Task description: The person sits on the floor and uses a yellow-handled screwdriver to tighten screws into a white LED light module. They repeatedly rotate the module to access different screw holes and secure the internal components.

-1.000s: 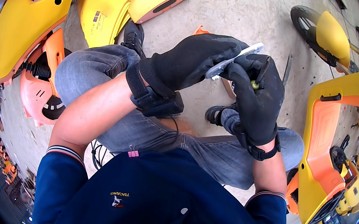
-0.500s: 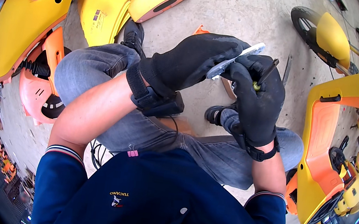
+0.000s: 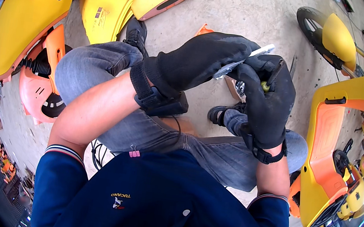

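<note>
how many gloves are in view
2: one glove on the left hand, gripping a thin pale plate, and one on the right hand, holding a thin dark tool.

The hands (image 3: 207,58) (both black-gloved) hold a pale plate (image 3: 230,69) and a slim tool (image 3: 276,75).

The left hand (image 3: 198,63) and right hand (image 3: 266,104) are covered by black gloves (image 3: 220,52), black straps (image 3: 269,158) fastened just behind. Below them, a navy shirt (image 3: 153,192) with striped cuffs (image 3: 68,153) is worn with grey-blue jeans (image 3: 217,157).
</note>
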Available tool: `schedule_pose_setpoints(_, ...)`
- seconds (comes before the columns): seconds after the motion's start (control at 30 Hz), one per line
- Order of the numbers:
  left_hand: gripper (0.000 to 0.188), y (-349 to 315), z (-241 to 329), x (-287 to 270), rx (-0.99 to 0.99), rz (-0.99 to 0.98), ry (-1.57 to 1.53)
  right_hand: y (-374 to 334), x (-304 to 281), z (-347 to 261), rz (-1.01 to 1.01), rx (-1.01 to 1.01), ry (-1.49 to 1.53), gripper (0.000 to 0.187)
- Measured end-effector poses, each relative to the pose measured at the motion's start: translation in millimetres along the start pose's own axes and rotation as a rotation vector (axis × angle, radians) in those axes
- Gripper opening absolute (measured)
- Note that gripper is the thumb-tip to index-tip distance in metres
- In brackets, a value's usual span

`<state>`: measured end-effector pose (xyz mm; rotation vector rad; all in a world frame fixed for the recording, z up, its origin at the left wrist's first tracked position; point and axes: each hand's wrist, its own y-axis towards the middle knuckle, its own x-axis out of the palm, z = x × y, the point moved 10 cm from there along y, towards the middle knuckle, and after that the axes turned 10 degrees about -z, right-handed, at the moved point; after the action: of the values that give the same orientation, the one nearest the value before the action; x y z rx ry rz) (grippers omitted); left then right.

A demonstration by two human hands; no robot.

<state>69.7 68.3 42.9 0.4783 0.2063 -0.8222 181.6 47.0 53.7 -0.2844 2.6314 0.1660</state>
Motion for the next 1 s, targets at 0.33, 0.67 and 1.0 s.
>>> schedule_pose_setpoints(0.33, 0.031, -1, -12, 7, -0.077, 0.003, -0.254, 0, -3, 10, -0.003, 0.116, 0.13, 0.017)
schedule_pose_setpoints(0.67, 0.045, -4, -41, 30, -0.364, -0.111, -0.75, 0, -11, 6, 0.043, 0.13, 0.022, 0.018)
schedule_pose_setpoints(1.0, 0.029, 3, -19, 11, -0.167, -0.063, -0.345, 3, -9, 5, -0.022, 0.138, 0.037, 0.013)
